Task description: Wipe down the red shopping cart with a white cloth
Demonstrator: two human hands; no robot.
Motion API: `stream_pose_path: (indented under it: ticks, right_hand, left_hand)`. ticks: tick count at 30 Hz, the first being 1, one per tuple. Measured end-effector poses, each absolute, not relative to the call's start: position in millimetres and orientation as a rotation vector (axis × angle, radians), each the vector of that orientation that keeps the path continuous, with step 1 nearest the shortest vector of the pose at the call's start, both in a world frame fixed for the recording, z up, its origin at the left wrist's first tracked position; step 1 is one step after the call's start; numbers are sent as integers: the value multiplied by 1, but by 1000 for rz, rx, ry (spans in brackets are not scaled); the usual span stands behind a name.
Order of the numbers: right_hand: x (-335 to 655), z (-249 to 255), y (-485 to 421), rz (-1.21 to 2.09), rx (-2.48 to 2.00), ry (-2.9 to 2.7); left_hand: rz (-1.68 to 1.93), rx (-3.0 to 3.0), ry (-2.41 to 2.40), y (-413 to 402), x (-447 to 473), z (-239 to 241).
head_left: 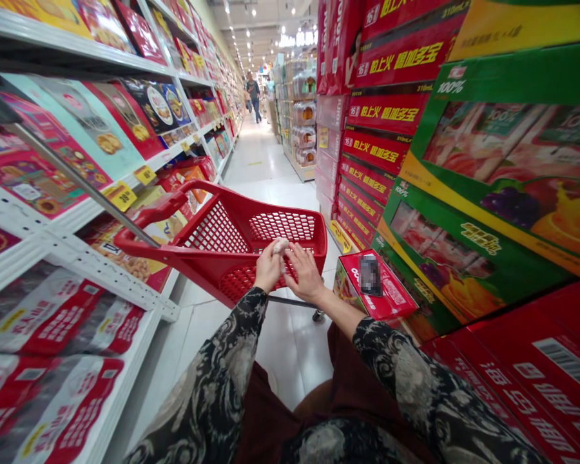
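Note:
A red plastic shopping basket cart (232,222) stands in the aisle right in front of me, tilted, its handle (147,216) to the left. My left hand (268,267) is closed around a small whitish crumpled thing (280,245), held over the basket's near rim. My right hand (305,270) is beside it with fingers stretched out, touching the same whitish thing. Both arms wear dark patterned sleeves.
White shelves (77,258) full of red boxed goods run along the left. Stacked red and green drink cartons (464,212) wall the right, with a red box (374,283) close to my right wrist. The white-tiled aisle (261,161) stretches ahead; a person (254,93) walks far off.

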State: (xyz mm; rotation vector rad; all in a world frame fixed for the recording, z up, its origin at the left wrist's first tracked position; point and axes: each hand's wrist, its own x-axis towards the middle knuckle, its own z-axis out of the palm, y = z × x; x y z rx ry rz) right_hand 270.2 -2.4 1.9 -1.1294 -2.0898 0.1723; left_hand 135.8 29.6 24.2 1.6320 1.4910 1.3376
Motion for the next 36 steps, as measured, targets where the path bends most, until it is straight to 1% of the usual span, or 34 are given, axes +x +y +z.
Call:
stream_pose_path:
  ticks: [3,5,10,18,24,32,36]
  right_hand:
    - [259,4,-9,288,-1035,-2066]
    - [254,3,-9,373,-1017,-2054]
    - [247,1,-5,483,-1073,-2021]
    - [255,-21,-2,410,-1018,-1982]
    - [262,-37,8,352,-955,-1897]
    - [273,-37,23,295,-892,-1995]
    - [283,-37,31,285,-855,-2035]
  left_hand:
    - [1334,1205,1317,24,153,25]
    - [1327,1023,1281,20,155,24]
    - [1279,901,1241,12,153,24]
    - [1183,885,1176,-1,160,23]
    - [1134,877,1236,-7,164,26]
    - [1133,903,1318,-5,165,24]
    - [1143,1145,1457,1,156,20]
